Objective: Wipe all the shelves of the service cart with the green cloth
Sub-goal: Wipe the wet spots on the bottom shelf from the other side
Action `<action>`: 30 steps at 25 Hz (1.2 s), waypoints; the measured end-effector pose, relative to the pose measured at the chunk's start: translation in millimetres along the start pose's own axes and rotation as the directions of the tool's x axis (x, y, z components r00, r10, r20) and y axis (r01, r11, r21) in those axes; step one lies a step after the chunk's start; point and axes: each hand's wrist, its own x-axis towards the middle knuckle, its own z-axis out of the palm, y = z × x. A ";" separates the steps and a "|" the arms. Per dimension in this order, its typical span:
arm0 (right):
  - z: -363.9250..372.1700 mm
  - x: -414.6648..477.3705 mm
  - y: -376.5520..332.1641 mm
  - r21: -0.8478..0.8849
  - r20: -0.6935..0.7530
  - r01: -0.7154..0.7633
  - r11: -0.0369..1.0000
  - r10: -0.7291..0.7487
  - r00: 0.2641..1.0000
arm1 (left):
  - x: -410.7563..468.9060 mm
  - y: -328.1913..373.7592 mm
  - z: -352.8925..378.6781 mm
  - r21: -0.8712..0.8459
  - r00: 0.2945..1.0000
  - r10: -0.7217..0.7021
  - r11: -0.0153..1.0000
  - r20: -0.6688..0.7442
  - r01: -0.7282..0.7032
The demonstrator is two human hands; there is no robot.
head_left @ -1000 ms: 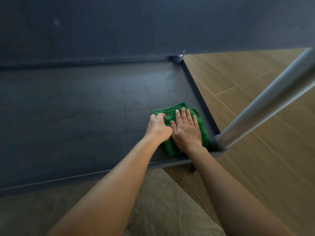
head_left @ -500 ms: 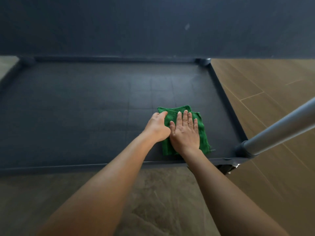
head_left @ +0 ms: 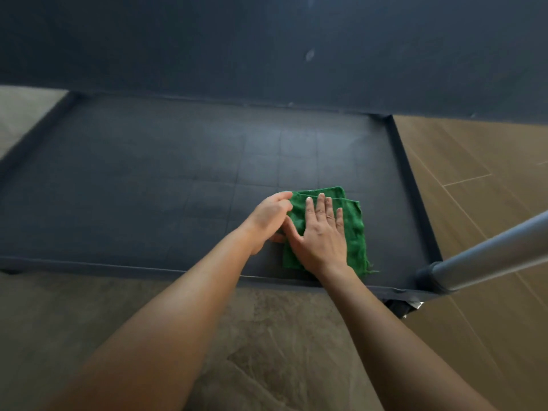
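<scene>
You wiped the cart's bottom shelf [head_left: 148,188] near its right front corner.
Your right hand [head_left: 321,235] pressed flat on the folded green cloth [head_left: 354,229]; your left hand [head_left: 271,218] pinched its edge, likely against bunching.

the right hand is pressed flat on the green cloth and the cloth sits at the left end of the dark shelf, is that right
Not quite. The head view shows the right hand pressed flat on the green cloth, but the cloth lies toward the right end of the dark shelf, near its front edge and close to the metal post, not at the left end.
</scene>
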 end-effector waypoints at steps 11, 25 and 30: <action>0.9 5.2 -11.7 -0.046 0.108 0.004 0.999 0.001 0.994 | 1.4 6.4 -9.0 0.173 0.985 0.167 0.970 0.037 -0.171; 15.5 5.5 -17.6 -0.055 -0.028 -0.104 0.993 0.102 0.994 | 2.2 -29.7 -146.4 0.971 0.974 -0.013 0.071 0.228 -0.227; 17.2 5.8 -28.3 -0.063 -0.030 -0.156 0.986 0.154 0.988 | 6.5 -48.2 -155.5 0.953 0.960 0.119 0.137 0.254 -0.269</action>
